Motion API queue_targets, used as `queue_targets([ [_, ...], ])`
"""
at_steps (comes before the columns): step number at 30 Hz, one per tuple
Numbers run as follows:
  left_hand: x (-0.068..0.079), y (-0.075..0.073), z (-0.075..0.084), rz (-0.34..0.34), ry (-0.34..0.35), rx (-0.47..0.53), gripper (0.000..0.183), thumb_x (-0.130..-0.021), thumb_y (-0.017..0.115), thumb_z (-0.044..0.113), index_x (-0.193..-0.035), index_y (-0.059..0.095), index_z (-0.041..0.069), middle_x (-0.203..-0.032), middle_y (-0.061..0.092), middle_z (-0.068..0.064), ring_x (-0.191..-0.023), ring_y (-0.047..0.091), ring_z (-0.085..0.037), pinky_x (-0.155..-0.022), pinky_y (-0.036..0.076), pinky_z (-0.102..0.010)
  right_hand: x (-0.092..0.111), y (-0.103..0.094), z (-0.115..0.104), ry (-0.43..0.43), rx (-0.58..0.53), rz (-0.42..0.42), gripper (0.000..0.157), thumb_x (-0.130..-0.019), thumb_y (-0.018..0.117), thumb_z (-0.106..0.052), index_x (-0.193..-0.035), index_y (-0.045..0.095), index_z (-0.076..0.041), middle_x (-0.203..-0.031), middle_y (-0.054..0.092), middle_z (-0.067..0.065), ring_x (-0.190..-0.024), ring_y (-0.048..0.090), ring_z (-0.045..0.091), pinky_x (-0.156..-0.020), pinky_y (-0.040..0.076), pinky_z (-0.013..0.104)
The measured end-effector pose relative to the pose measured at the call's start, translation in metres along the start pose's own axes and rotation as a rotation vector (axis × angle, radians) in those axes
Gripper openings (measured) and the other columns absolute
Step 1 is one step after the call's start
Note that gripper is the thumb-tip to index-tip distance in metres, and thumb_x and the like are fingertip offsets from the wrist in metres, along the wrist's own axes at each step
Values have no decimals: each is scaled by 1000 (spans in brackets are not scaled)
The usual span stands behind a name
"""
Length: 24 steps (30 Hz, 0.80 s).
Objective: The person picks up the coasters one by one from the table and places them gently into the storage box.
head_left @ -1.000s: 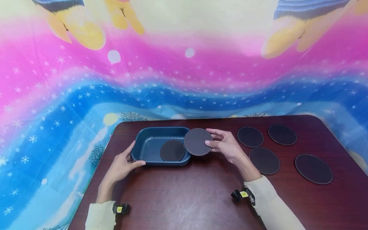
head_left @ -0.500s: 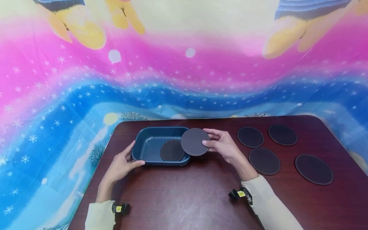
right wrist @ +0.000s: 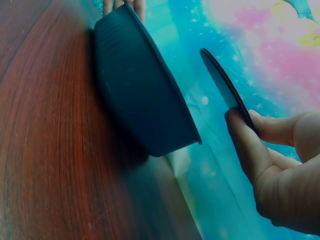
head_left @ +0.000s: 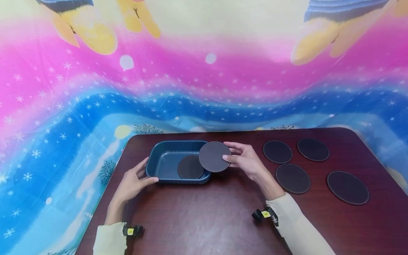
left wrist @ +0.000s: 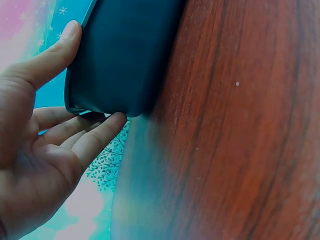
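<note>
A round dark coaster (head_left: 214, 157) with a stitched edge is pinched between the thumb and fingers of my right hand (head_left: 245, 161). It hovers over the right end of a dark blue plastic container (head_left: 178, 181), above the rim as seen in the right wrist view. Inside the container, toward its right, lies another dark coaster (head_left: 189, 167), partly covered by the held one in the head view. My left hand (head_left: 132, 184) holds the container's left front corner, thumb on the front wall and fingers (left wrist: 100, 135) at the left end.
Several more dark coasters lie flat to the right on the brown wooden table (head_left: 191, 219), among them a near-right coaster (head_left: 348, 187) and one close to my right forearm (head_left: 293, 178). A patterned cloth (head_left: 204, 85) hangs behind the table's far edge.
My right hand has moved slightly left with the coaster, bringing it further over the container's right end. The left hand and container stay almost in place.
</note>
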State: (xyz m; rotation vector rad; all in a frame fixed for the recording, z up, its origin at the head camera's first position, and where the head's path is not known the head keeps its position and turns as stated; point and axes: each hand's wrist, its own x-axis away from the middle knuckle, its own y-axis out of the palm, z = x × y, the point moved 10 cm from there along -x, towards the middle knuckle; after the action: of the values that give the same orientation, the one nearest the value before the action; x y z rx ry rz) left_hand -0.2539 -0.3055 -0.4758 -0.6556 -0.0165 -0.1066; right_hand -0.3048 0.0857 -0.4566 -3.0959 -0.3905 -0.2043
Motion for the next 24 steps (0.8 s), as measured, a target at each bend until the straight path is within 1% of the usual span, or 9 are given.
queue_targets([
  [10, -1, 2, 0, -11, 8, 15, 99, -95, 84, 31, -172, 25, 11, -165, 47, -26, -146, 55, -44, -104, 60, -52, -4, 8, 0, 4, -7, -4, 63, -99, 75, -2, -158, 53, -4, -141, 67, 28, -88, 78, 9, -77, 65, 27],
  [18, -1, 2, -1, -11, 3, 13, 99, -96, 84, 32, -173, 24, 13, -164, 48, -26, -146, 56, -44, -105, 59, -54, -8, 15, 3, 29, -55, -4, 63, -99, 73, 2, -158, 53, -3, -143, 66, 28, -87, 77, 8, -77, 66, 27],
  [24, -1, 1, -3, -10, -3, 19, 99, -96, 84, 33, -172, 25, 14, -164, 49, -25, -145, 57, -43, -105, 59, -54, -11, 19, 1, 35, -33, -4, 61, -99, 74, 1, -157, 55, -5, -143, 66, 28, -86, 77, 8, -77, 65, 27],
])
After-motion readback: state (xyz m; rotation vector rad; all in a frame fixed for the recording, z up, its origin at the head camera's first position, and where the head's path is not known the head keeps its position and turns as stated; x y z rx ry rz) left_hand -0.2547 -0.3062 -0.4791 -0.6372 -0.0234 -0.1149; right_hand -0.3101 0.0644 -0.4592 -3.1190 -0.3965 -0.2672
